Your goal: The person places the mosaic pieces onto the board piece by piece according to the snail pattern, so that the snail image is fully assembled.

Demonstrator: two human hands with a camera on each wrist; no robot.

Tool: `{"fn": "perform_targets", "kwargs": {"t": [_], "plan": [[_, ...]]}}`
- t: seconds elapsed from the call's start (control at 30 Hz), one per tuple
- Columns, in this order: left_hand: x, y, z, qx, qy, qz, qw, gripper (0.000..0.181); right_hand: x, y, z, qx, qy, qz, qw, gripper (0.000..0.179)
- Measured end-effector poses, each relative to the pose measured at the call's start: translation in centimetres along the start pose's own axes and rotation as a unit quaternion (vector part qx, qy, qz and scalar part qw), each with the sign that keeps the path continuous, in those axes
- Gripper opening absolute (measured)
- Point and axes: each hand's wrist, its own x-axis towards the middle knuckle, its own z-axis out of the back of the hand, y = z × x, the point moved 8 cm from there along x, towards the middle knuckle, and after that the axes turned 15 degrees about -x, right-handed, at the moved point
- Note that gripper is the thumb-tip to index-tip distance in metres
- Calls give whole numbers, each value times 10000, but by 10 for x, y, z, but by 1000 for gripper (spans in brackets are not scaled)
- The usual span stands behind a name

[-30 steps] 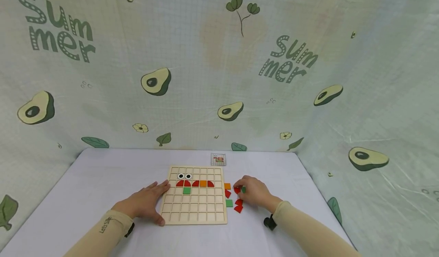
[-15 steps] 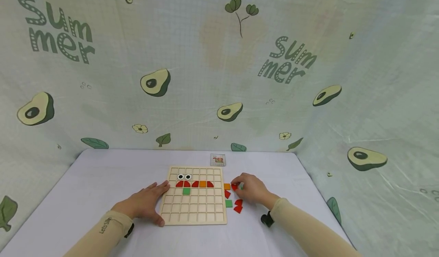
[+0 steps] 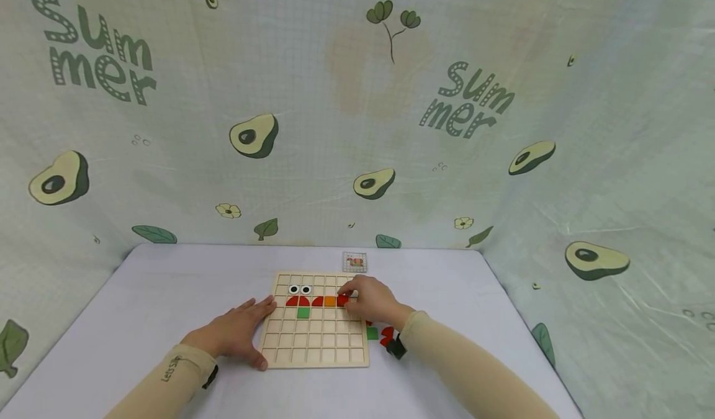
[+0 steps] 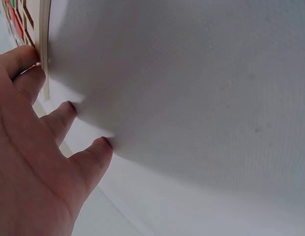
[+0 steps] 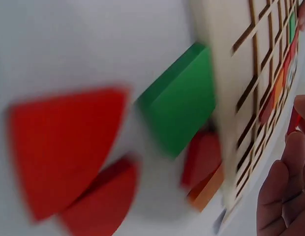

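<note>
Head view: left hand [image 3: 237,331], fingers [image 4: 93,160] spread, presumably steadies the grid board [image 3: 317,340]. Right hand [image 3: 373,300] pinches 1 red piece [image 5: 293,121], likely for precision.

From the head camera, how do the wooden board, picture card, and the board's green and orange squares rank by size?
wooden board
picture card
green square and orange square: too alike to rank

The word "summer" is printed twice in green on the hanging cloth [image 3: 313,53], each time broken into "sum" above "mer". On the left sleeve [image 3: 153,391], small dark lettering [image 3: 172,367] is borne, of which only "Lets" can be made out.
</note>
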Motion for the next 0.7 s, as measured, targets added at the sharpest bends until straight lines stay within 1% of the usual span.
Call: {"fn": "perform_targets", "kwargs": {"t": [0.17,0.3,0.5,0.7], "plan": [[-1,1,0,-49,-17,-10,10000,122,12,34,-7,25,-32,509,9987,28],[0,2,-1,-50,-10,-38,10000,122,14,50,-16,-109,-4,791,9968,30],[1,2,-2,-24,25,38,10000,120,12,58,-20,-261,-139,982,9947,34],[-1,1,0,8,-8,43,10000,121,12,60,-20,-474,-234,920,9943,30]]}}
